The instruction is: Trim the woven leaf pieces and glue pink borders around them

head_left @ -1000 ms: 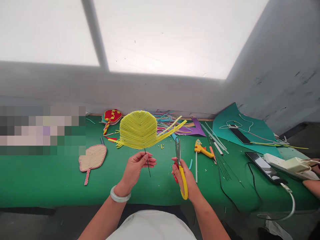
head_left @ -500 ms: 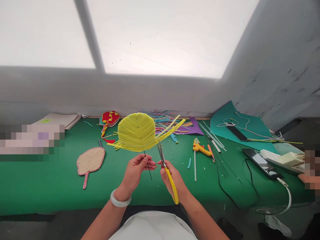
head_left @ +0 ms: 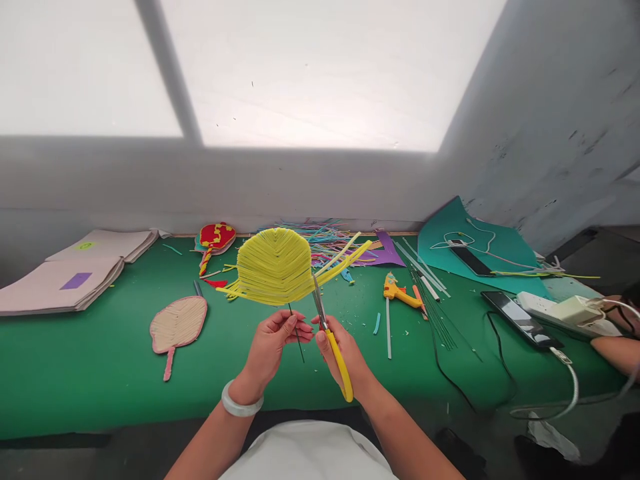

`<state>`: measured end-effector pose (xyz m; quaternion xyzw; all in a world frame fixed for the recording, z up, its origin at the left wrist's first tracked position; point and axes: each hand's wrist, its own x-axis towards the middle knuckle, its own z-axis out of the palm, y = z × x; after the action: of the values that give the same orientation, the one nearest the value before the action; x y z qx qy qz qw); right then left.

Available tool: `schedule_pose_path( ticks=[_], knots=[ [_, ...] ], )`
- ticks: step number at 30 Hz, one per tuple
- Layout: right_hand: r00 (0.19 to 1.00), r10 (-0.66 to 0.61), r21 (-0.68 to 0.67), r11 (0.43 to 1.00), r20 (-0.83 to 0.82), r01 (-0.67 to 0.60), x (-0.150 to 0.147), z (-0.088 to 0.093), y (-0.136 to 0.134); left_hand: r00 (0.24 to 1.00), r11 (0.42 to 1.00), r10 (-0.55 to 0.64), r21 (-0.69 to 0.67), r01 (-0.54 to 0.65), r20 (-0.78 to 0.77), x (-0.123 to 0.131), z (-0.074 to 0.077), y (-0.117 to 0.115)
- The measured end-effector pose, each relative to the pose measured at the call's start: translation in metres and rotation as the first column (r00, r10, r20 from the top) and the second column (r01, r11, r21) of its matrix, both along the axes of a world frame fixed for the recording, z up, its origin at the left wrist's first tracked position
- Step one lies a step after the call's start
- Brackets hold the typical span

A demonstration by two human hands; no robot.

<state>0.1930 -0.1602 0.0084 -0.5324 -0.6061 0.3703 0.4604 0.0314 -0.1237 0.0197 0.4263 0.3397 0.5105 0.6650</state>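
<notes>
My left hand pinches the thin dark wire stem of a yellow woven leaf, holding it upright above the green table. Loose yellow strips stick out from the leaf's right side. My right hand grips yellow-handled scissors, whose blades reach up to the leaf's lower right edge where the strips leave it. A pale bracelet sits on my left wrist.
A pink woven leaf, a red and yellow leaf, coloured strips, a yellow glue gun, thin wires, two phones, a power strip and open booklets lie on the table. Another person's arm rests at far right.
My right hand has brought the scissors leftward from beside the leaf until the blades meet its lower right edge. The left hand and leaf stayed nearly still.
</notes>
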Motion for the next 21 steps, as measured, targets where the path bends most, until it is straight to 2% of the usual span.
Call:
schedule_pose_path(
  ticks=[3,8,21],
  knots=[
    [0.999,0.034,-0.002,0.999,0.005,-0.034,0.001,0.003,-0.002,1.000,1.000,0.014,0.005,-0.014,0.008,-0.002,0.001,0.001],
    [0.998,0.014,0.060,0.998,0.059,-0.017,0.003,0.003,-0.010,0.998,0.998,0.061,0.019,-0.061,0.031,-0.008,0.007,0.005],
    [1.000,0.000,0.070,0.998,-0.014,0.001,0.004,-0.020,-0.026,0.996,0.997,0.065,0.044,-0.068,0.066,-0.021,0.017,0.007]
  ],
)
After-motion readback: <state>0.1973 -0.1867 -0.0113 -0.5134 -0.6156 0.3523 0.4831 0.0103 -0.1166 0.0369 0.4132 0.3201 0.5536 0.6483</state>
